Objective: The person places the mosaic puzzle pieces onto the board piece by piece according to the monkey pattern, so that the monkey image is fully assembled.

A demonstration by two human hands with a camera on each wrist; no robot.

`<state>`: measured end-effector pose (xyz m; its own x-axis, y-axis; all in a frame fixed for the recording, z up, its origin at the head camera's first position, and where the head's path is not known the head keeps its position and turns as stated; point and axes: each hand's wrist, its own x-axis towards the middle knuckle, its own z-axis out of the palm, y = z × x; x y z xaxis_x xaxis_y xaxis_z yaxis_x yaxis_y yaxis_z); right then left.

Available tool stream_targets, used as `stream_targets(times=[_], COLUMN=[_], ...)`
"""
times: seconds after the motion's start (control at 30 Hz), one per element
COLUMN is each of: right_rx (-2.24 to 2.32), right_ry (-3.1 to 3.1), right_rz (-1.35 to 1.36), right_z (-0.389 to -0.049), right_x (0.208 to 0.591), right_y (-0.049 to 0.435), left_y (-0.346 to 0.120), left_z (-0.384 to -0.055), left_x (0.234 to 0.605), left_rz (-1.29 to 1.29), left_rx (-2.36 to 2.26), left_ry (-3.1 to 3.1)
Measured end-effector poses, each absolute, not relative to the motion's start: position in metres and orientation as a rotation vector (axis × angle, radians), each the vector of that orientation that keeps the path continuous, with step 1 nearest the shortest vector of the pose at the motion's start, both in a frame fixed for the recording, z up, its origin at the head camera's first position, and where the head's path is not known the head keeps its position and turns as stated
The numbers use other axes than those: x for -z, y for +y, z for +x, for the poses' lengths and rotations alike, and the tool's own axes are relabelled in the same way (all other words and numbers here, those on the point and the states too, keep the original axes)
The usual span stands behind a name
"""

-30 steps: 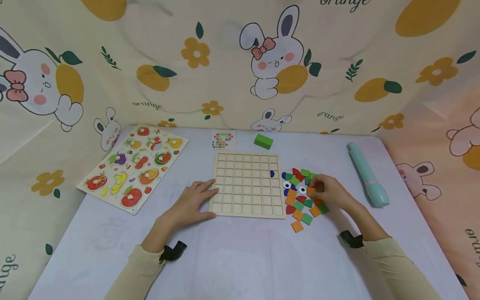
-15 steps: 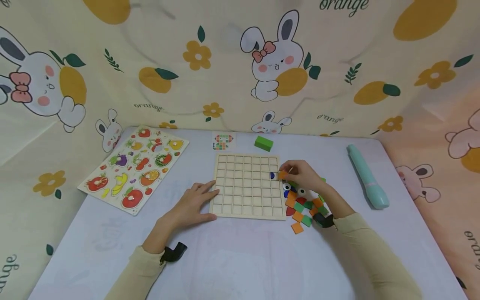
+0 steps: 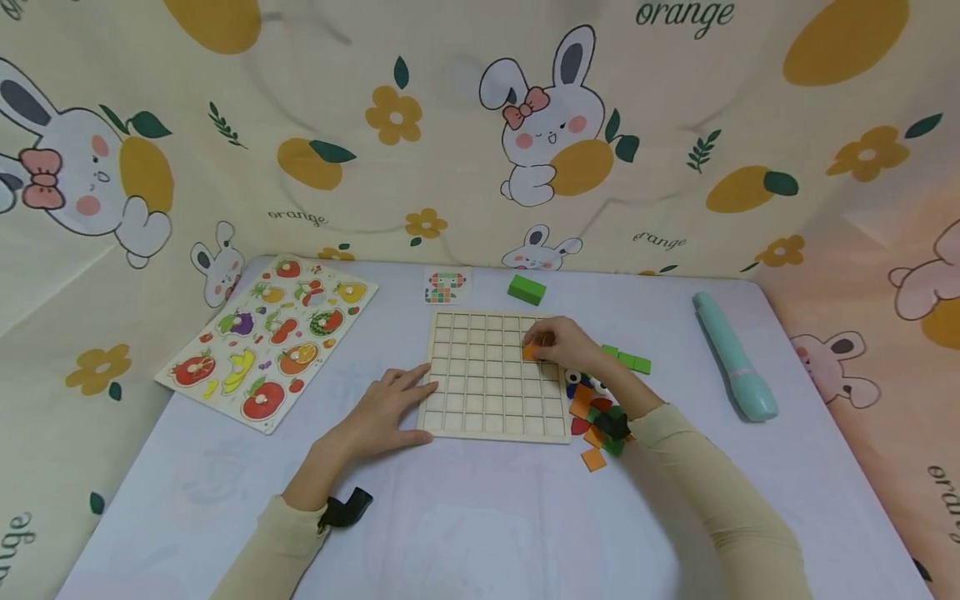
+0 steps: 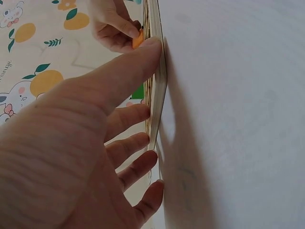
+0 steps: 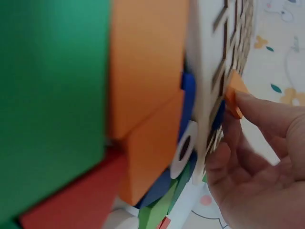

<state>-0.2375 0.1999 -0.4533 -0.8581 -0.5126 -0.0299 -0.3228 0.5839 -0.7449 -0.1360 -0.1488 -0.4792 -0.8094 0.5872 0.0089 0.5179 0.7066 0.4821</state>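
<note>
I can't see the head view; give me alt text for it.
A person's right grip pinches an orange tile at a gridded wooden board while the left grip touches its left edge. Loose colored tiles lie right of the board, partly hidden by the right arm; a fruit-picture board lies on the far left.

The word "orange" (image 3: 685, 13) stood in script on the patterned cloth (image 3: 450, 175): large, high beyond the fingers of the right hand (image 3: 566, 346) and to their right; smaller, lower on that same side; smaller too beyond the fingers of the left hand (image 3: 382, 412), to their left. Far left of those fingers, a cut-off copy read "ange".
</note>
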Motion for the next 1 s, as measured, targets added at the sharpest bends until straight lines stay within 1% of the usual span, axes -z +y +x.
stream_targets(times=[0.4,0.53,0.77,1.0], right_rx=[0.964,0.966,0.945,0.991], right_ry=[2.738,2.745,2.509,2.575], right_rz=[-0.74,-0.743,-0.665,-0.578], right_z=[-0.232,-0.224,-0.194,-0.156], right_x=[0.452,0.448,0.439,0.44], right_y=[0.201,0.212,0.251,0.288], left_y=[-0.149,-0.148,-0.148,-0.147], left_z=[-0.136,-0.135,-0.135,-0.134], left_x=[0.48,0.478,0.476,0.476], left_rz=[0.883,0.891,0.896,0.891], left_rx=[-0.72,-0.723,-0.717,-0.708], left_ry=[2.764,2.761,2.762,2.767])
